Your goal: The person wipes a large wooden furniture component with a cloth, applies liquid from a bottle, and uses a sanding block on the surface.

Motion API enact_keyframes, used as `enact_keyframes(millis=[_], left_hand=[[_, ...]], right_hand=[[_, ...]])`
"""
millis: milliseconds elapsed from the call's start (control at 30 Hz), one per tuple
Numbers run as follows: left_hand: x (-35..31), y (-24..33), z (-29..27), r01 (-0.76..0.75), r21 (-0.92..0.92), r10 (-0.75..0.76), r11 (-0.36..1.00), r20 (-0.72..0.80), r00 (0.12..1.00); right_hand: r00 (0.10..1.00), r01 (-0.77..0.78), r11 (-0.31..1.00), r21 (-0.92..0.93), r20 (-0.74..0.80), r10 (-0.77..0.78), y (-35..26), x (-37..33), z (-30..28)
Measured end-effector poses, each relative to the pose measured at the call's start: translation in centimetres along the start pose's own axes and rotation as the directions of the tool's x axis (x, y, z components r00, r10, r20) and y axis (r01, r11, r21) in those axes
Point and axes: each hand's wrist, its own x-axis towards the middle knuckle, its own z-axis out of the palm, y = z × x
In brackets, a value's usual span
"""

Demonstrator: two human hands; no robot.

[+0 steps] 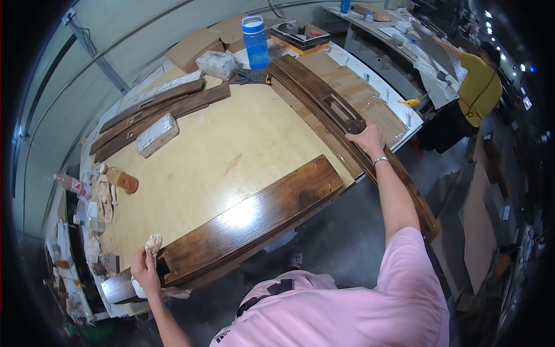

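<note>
My left hand (pixel 144 272) is closed round a crumpled pale rag (pixel 154 243), by the left end of a varnished dark brown wooden board (pixel 248 217). That board lies along the table's near edge, and a bright glare shows on its top. Out to the right, my right hand (pixel 369 140) grips a long dark wooden board (pixel 312 87) with a slot cut in it. It lies with other long boards at the table's right side, their near ends jutting past the edge. A metal can (pixel 118 287) sits just left of my left hand.
On the pale tabletop (pixel 243 139) lie more dark boards (pixel 167 115) and a wrapped block (pixel 158 136). At the back stand a blue bottle (pixel 255 43) and cardboard boxes (pixel 196 49). An orange-filled bottle (pixel 122 179) lies left. A person in yellow (pixel 480 87) works at another table.
</note>
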Motion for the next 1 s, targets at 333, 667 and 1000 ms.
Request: enact_keyframes(millis=[333, 667, 1000], left_hand=[[0.4, 1.0, 0.5, 0.034, 0.062, -0.031, 0.998, -0.036, 0.999], [-0.6, 1.7, -0.7, 0.086, 0.079, -0.078, 0.993, -0.091, 0.993], [0.8, 1.9, 0.5, -0.041, 0.152, 0.054, 0.988, -0.088, 0.995]], right_hand=[[0.991, -0.019, 0.999, -0.044, 0.133, 0.025, 0.8, 3.6, 4.8], [0.960, 0.203, 0.975, -0.091, 0.215, -0.180, -0.6, 4.1, 5.4], [0.947, 0.199, 0.938, 0.285, 0.189, -0.259, -2.7, 6.5, 4.5]])
